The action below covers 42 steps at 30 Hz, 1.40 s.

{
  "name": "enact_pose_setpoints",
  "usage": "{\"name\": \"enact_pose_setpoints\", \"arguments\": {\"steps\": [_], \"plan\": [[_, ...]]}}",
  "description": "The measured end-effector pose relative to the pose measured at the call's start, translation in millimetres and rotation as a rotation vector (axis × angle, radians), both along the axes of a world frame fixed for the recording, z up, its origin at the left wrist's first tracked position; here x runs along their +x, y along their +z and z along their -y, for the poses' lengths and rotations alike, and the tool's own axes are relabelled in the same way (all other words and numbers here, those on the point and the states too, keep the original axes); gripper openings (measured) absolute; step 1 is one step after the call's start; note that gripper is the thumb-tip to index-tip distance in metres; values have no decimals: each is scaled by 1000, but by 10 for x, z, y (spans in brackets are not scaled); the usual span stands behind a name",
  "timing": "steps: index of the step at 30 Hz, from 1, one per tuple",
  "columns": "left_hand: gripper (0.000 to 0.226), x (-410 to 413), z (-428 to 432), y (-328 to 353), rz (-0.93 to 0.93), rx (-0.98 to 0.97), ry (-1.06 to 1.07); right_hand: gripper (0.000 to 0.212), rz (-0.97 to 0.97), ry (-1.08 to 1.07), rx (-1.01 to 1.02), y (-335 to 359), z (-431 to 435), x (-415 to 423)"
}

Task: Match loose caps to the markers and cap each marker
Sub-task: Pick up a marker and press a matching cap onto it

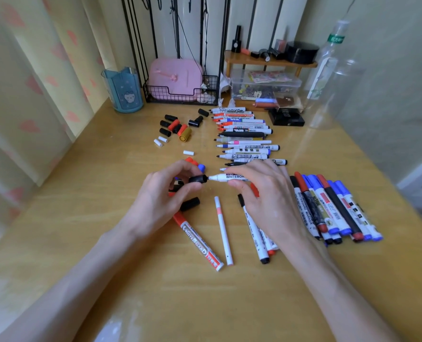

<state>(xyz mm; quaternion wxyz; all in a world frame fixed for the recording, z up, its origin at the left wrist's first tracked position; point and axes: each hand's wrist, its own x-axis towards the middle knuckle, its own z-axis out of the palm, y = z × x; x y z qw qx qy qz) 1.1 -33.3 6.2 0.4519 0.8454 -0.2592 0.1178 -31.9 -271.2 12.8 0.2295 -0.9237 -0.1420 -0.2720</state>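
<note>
The left hand's (165, 193) thumb and fingers pinch a black cap (197, 179), its mouth at the tip of a white marker (223, 177). The right hand (261, 191) grips that marker's barrel with curled fingers. Both hover just above a wooden table (130, 280).

Under the hands lie another black cap (190, 203), a red marker (197, 240) and a thin white pen (223, 233). Capped markers (335, 208) are bunched to the right. Beyond the hands is a row of uncapped markers (244, 134), with loose caps (175, 127) to its left.

At the back stand a blue cup (123, 90), a wire basket (180, 95), a small wooden shelf (266, 61) and a clear bottle (328, 62). A curtain (19, 95) hangs on the left.
</note>
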Motion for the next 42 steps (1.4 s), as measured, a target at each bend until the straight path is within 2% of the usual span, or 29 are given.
{"name": "enact_pose_setpoints", "arguments": {"steps": [5,14,25,29,36,42], "plan": [[16,-23,-35,17,-42,-40,-3,18,62,-1,31,9,-7,-11],[26,-83,35,-18,17,-34,18,19,60,71,-9,-57,-124,-24],[12,-62,21,-61,24,-12,39,18,101,56,34,-143,-194,-7],[15,-64,10,-64,24,-16,47,18,127,50,51,-144,-202,-22],[13,72,-154,-68,-50,61,51,25,167,23,41,-43,-103,-4],[22,77,-210,-117,23,149,62,25,82,-70,51,-59,12,32]]}}
